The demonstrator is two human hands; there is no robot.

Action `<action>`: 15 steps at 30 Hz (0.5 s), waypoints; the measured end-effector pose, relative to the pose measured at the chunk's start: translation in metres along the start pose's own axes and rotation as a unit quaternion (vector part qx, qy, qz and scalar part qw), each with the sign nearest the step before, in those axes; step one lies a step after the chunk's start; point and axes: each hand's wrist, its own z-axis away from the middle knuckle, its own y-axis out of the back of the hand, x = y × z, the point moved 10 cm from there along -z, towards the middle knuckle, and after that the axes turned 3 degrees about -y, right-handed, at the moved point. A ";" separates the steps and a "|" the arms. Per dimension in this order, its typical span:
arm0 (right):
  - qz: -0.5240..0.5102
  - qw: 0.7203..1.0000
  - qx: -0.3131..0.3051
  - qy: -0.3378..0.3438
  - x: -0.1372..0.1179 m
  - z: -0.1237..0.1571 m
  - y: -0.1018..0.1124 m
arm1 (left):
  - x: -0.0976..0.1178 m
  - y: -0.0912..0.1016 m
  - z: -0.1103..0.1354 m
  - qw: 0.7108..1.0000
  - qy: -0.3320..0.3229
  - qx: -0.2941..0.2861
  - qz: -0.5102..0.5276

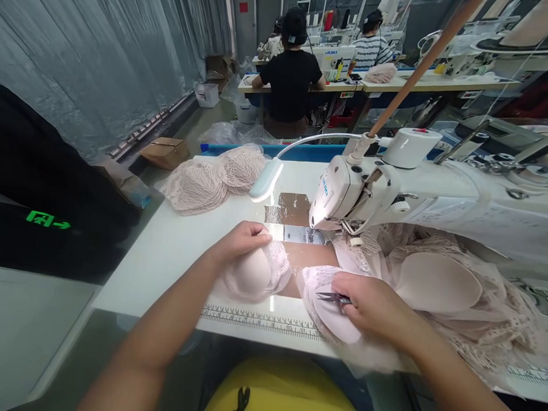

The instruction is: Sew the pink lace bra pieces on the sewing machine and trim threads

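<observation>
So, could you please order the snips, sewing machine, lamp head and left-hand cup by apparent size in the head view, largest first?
Sewing machine
Cup in left hand
Lamp head
Snips, partly hidden by right hand

Green exit sign (49, 220) at nine o'clock; cardboard box (165, 153) and translucent curtain (112, 47) towards ten; white bin (207, 96) at eleven; black-shirted person (288, 79) at twelve; striped-shirted person (371, 51) at one.

The left hand (245, 240) pinches a lace-edged cup (253, 276); to its right, the right hand (365, 301) holds snips (328, 297) over a second cup (335, 320).
</observation>
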 end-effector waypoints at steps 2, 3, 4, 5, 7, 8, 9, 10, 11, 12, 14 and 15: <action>-0.073 0.997 0.009 -0.023 0.007 0.001 0.008 | 0.000 -0.003 0.000 0.997 0.004 -0.005 0.072; -0.124 0.992 0.022 -0.030 0.007 -0.001 0.011 | 0.000 -0.005 0.000 0.996 0.007 -0.007 0.088; -0.179 0.982 0.039 -0.039 0.006 -0.005 0.014 | 0.001 -0.007 0.000 0.995 0.008 -0.010 0.098; -0.234 0.969 0.057 -0.051 0.006 -0.010 0.016 | 0.002 -0.009 0.000 0.994 0.006 -0.014 0.107; -0.325 0.940 0.079 -0.071 0.003 -0.024 0.013 | 0.005 -0.013 0.000 0.992 0.002 -0.024 0.122; -0.360 0.927 0.080 -0.073 -0.001 -0.033 0.009 | 0.007 -0.015 0.000 0.992 -0.002 -0.029 0.126; -0.388 0.916 0.075 -0.066 -0.007 -0.041 0.005 | 0.009 -0.015 0.000 0.992 -0.008 -0.033 0.125; -0.407 0.909 0.068 -0.054 -0.013 -0.048 0.000 | 0.011 -0.016 0.001 0.992 -0.017 -0.036 0.117; -0.416 0.907 0.056 -0.044 -0.019 -0.055 -0.005 | 0.013 -0.016 0.001 0.994 -0.027 -0.039 0.099; -0.418 0.907 0.045 -0.036 -0.023 -0.059 -0.010 | 0.015 -0.015 0.002 0.996 -0.041 -0.038 0.072; -0.409 0.911 0.036 -0.035 -0.026 -0.064 -0.017 | 0.020 -0.012 0.003 0.997 -0.075 -0.022 0.003; -0.405 0.913 0.039 -0.038 -0.025 -0.064 -0.020 | 0.023 -0.011 0.004 0.995 -0.093 -0.012 -0.029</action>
